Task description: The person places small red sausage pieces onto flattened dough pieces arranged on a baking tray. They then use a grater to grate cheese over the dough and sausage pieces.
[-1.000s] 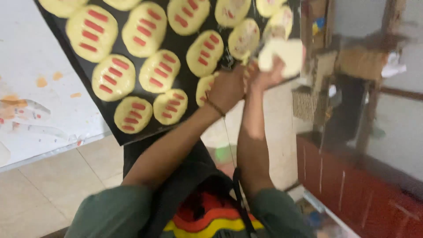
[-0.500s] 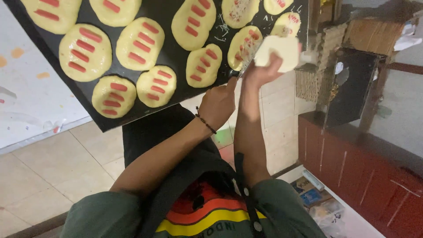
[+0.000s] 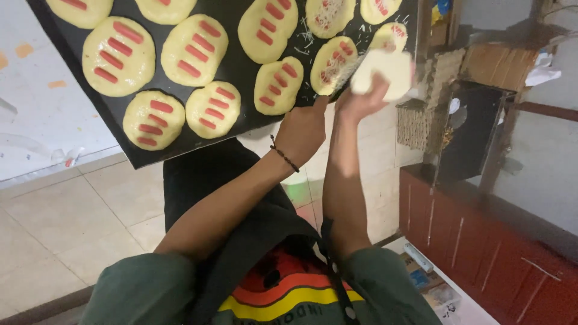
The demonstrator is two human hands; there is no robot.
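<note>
A black baking tray [image 3: 241, 72] holds several oval dough pieces topped with red sausage strips [image 3: 194, 49]. The pieces near the tray's right end [image 3: 328, 13] carry grated white cheese shreds. My left hand [image 3: 303, 129], with a dark bracelet at the wrist, grips the handle of a small metal grater [image 3: 341, 76] held over a dough piece [image 3: 333, 63]. My right hand [image 3: 360, 102] holds a pale block of cheese [image 3: 382, 72] pressed against the grater, above the tray's right edge.
A white surface [image 3: 42, 120] with orange stains lies left of the tray. Beige floor tiles [image 3: 72, 210] show below. At right stand a red-brown cabinet [image 3: 481, 241], a woven basket [image 3: 412, 123] and cardboard pieces [image 3: 494, 63].
Both hands, with grater and cheese, have stayed together over the tray's right end while the cheese block slid along the grater. The camera view has shifted, so the tray sits higher and more to the left.
</note>
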